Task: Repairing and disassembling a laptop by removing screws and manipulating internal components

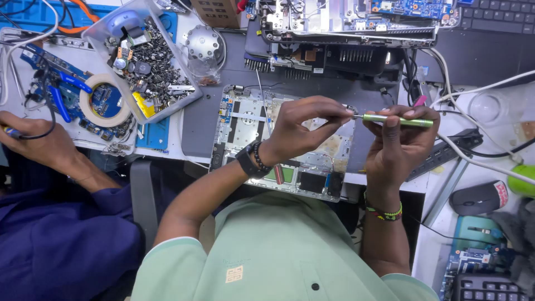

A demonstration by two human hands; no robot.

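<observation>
My right hand [400, 139] is wrapped around a slim green screwdriver [397, 119] held level above the bench. The fingertips of my left hand [304, 127] pinch the metal tip of the screwdriver [352, 113]. Both hands hover over an opened silver laptop base [245, 124] lying on a dark mat, its bare metal inner side up. A black watch and bead bracelet sit on my left wrist, coloured bead bands on my right.
A clear tray of screws and small parts [146, 58] and a roll of tape [103, 100] on a blue circuit board lie at left. Another person's hand [34, 140] works there. A dismantled laptop [345, 33] lies behind; a mouse [479, 196] and cables at right.
</observation>
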